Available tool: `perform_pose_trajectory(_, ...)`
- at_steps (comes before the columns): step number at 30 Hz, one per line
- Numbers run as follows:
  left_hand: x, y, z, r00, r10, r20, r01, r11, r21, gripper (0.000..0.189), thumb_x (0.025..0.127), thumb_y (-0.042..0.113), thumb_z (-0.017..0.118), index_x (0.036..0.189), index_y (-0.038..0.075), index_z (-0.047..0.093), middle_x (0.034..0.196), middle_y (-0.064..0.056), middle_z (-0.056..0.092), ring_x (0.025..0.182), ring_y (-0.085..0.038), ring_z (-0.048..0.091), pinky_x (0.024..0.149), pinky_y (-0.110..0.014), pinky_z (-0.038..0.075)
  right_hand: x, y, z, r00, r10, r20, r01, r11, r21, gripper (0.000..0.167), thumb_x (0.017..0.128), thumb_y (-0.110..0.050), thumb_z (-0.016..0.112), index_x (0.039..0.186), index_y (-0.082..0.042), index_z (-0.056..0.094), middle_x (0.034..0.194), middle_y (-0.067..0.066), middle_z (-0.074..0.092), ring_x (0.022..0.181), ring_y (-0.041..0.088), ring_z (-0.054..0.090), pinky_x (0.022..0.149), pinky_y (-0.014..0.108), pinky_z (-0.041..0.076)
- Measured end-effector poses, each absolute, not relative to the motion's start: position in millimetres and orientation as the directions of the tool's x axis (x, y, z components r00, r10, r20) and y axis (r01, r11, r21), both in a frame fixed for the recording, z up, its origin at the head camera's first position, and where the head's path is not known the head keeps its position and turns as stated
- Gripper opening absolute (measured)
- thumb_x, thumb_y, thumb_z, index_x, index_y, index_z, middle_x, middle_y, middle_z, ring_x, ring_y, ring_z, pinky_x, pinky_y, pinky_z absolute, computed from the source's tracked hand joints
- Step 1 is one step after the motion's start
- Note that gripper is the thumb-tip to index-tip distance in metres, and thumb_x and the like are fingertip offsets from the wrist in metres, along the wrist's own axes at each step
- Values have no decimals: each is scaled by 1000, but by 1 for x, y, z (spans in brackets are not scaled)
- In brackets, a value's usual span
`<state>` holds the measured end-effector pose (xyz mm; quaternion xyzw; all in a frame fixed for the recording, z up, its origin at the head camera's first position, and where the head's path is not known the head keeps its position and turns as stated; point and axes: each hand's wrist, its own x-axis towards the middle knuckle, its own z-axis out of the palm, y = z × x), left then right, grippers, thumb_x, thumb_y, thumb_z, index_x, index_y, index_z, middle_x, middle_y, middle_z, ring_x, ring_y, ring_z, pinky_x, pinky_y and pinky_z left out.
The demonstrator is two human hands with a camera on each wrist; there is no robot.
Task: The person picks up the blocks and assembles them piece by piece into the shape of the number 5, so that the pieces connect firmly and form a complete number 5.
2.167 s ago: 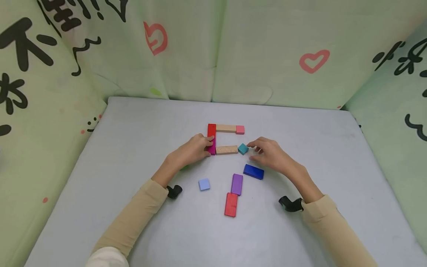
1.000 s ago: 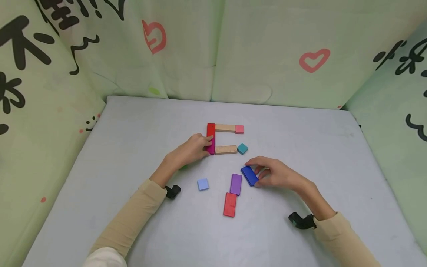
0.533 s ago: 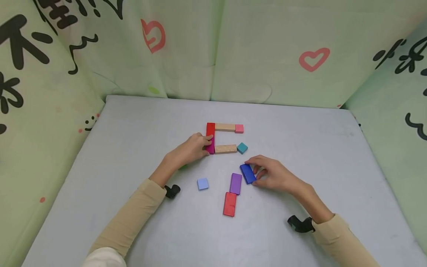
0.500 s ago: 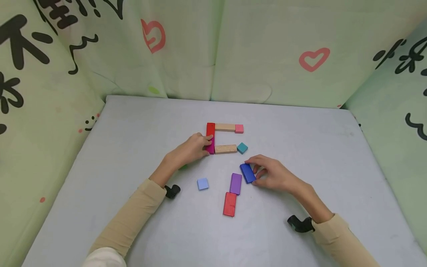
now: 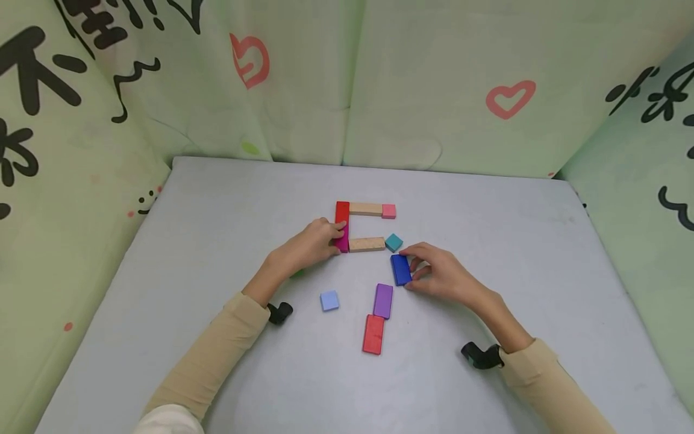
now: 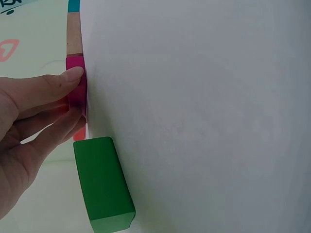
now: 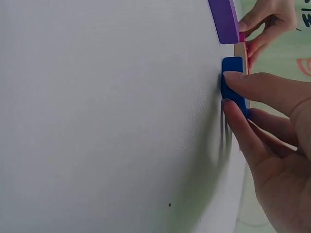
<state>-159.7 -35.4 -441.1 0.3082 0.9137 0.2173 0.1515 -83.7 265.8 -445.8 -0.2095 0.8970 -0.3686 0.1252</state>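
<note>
My left hand [image 5: 311,243] pinches the magenta block [image 5: 342,240], thumb at its near end and fingers along its outer side. A red block [image 5: 342,211] continues the line beyond it. My right hand [image 5: 441,271] grips a dark blue block [image 5: 401,270] between thumb and fingers, its long side pointing roughly away from me. Just past the blue block sits a teal cube [image 5: 394,242], turned cornerwise at the end of a plain wooden block [image 5: 367,244]. Farther back, another wooden block [image 5: 365,208] ends in a pink cube [image 5: 388,211].
Nearer me lie a purple block [image 5: 382,301], a red block [image 5: 373,334] touching its end, and a light blue block [image 5: 329,300]. A green block [image 6: 104,184] lies beneath the left wrist. Printed green curtains [image 5: 434,90] border the white table [image 5: 260,199].
My right hand has left the teal cube and taken hold of the dark blue block, turned it lengthwise and slid it up close to the cube. My left hand stays put.
</note>
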Motion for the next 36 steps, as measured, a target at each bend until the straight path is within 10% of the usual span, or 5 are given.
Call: perform_pose_trajectory(36,-155,-36,-444,-766,629,-134,507,719,477,50,96,12,73,141,-3,58,156,-13,50,131,-31,54,103,-34,53,-90,268,-447,-889,-446,-106,-226,628,-745,61,84,-2,83,139,4,58,126,19,62,98,25,69,87,36,61)
